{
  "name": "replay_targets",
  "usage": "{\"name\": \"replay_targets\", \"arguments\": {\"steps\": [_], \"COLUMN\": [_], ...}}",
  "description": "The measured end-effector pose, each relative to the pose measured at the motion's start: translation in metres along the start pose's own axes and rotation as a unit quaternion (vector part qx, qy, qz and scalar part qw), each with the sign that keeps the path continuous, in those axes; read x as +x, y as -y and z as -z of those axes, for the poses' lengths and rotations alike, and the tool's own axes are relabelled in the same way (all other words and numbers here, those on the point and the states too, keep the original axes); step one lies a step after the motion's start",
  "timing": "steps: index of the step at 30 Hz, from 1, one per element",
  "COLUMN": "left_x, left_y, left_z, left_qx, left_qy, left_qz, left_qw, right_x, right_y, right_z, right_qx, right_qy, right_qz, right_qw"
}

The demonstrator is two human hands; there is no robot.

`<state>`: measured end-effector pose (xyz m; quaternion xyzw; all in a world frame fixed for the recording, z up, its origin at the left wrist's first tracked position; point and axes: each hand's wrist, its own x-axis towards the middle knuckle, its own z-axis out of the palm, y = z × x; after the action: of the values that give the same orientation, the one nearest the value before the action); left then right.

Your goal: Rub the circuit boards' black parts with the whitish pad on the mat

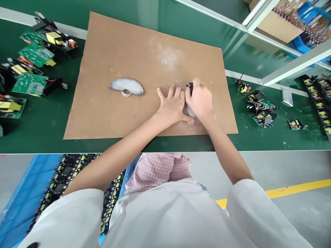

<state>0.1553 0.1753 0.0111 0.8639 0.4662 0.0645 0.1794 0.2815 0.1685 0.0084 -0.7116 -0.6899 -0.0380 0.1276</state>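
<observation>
Small black part points forward out of right hand.

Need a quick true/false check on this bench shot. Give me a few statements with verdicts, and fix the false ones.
1. The right hand has a black object at its fingers. True.
2. The left hand is on the cardboard sheet. True.
3. The half-round grey disc lies on the green mat. False: it lies on the cardboard sheet, to the left of the hands.
4. Circuit boards lie on the cardboard sheet. False: they lie on the green mat beside it.
</observation>
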Motion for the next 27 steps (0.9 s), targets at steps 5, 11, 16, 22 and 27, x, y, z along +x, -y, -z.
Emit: {"name": "replay_targets", "arguments": {"steps": [5,11,16,22,27], "left_x": [-0.001,0.0,-0.001,-0.002,-0.003], "left_y": [-0.001,0.0,0.001,0.004,0.004], "left_z": [-0.001,-0.002,-0.004,-0.005,-0.004], "left_qx": [0.013,0.0,0.0,-0.016,-0.011], "left_qy": [-0.01,-0.007,-0.007,0.016,0.022], "left_qz": [0.001,0.002,-0.001,0.005,0.004], "left_qw": [1.0,1.0,1.0,1.0,1.0], "right_x": [-0.015,-0.006,-0.016,-0.011,-0.015], "right_y": [0.003,0.007,0.004,0.003,0.001], "right_z": [0.006,0.008,0.01,0.007,0.008], "right_qx": [-0.033,-0.026,-0.063,-0.053,-0.058], "right_qy": [0.04,0.035,0.05,0.031,0.04], "right_qz": [0.012,0.004,0.013,0.022,0.019], "right_qw": [0.999,0.999,0.997,0.998,0.997]}}
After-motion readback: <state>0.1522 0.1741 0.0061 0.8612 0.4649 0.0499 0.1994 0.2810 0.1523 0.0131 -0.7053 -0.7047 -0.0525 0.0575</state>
